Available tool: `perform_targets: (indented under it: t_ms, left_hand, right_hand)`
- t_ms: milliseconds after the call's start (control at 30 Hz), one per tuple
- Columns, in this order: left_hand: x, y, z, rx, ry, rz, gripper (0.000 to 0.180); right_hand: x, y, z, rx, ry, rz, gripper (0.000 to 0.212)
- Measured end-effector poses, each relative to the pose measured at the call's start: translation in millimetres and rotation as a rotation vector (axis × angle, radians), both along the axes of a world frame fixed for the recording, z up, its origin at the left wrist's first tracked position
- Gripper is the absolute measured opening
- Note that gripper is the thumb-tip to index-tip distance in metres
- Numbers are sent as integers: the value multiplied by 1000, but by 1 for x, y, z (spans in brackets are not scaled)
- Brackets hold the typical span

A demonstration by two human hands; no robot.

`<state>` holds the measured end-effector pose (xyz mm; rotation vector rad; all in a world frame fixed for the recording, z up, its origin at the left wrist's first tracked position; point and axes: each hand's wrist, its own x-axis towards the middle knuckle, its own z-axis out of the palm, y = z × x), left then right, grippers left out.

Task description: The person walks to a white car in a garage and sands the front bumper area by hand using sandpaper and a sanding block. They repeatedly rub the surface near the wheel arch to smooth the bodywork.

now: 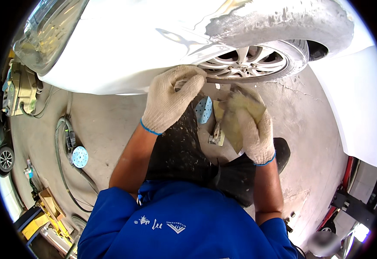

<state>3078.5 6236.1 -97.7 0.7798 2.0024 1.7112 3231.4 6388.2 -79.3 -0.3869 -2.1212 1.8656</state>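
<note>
My left hand (pixel 171 99), in a cream knit glove with a blue cuff, is beside the wheel at the lower edge of the white car body (pixel 123 52). Its fingers curl and the thumb meets them; whatever may be in the pinch is hidden. My right hand (pixel 255 134), gloved alike, grips a folded yellowish sheet of sandpaper (pixel 232 129) below the wheel. The sheet's upper part is blurred. Above both hands is a grey sanded patch (pixel 279 26) along the wheel arch, over the silver alloy wheel (pixel 244 64).
A blue perforated sanding disc (pixel 204 110) and a yellow sandpaper piece (pixel 218 110) lie near my knees. On the left floor, a sander (pixel 80 156) with a blue disc joins a hose (pixel 59 142). A white panel (pixel 352 99) stands at right.
</note>
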Motion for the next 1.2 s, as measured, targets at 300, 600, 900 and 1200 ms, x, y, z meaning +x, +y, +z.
perform_targets:
  t_ms: [300,600,900,1200]
  left_hand:
    - [-10,-5,-6,48,-91,-104,29]
    - [5,13,20,202,-103,-158,30]
    - [4,46,8,599,-360,-275,32]
    - [-3,40,10,514,-315,-356,39]
  right_hand:
    - [-25,0,19,591,126,-75,21]
    - [-29,0,35,995,128,-43,24]
    - [-50,15,59,1485,210,15,23]
    - [-48,7,73,1555,28,41,25]
